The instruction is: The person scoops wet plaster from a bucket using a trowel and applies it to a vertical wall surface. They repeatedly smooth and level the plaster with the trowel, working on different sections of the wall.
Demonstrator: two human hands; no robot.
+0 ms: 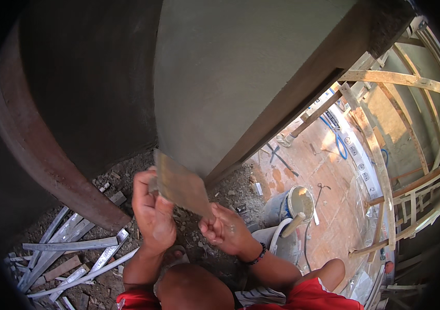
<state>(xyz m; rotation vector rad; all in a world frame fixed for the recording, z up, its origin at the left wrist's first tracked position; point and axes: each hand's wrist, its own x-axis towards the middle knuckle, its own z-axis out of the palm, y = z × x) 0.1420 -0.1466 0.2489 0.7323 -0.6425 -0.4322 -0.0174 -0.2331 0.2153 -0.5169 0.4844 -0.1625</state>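
A flat, rectangular brownish trowel (182,187), slightly smeared by motion, is held up in front of the grey wall. My left hand (152,214) is closed at its left side, fingers curled behind the blade; the handle is hidden. At the lower right corner, the fingers of my right hand (224,227) are curled against the blade's edge. A dark beaded bracelet (259,254) circles my right wrist. Behind the trowel rises a smooth grey plastered wall (220,67), edged on the right by a brown wooden frame (287,106).
Metal strips (70,244) and wood offcuts lie heaped at lower left, below a reddish-brown curved-looking post (49,150). To my right stand a paint bucket (280,205) and a pale bucket (288,248) with a stick-like handle (293,225). Farther right is timber scaffolding (411,80).
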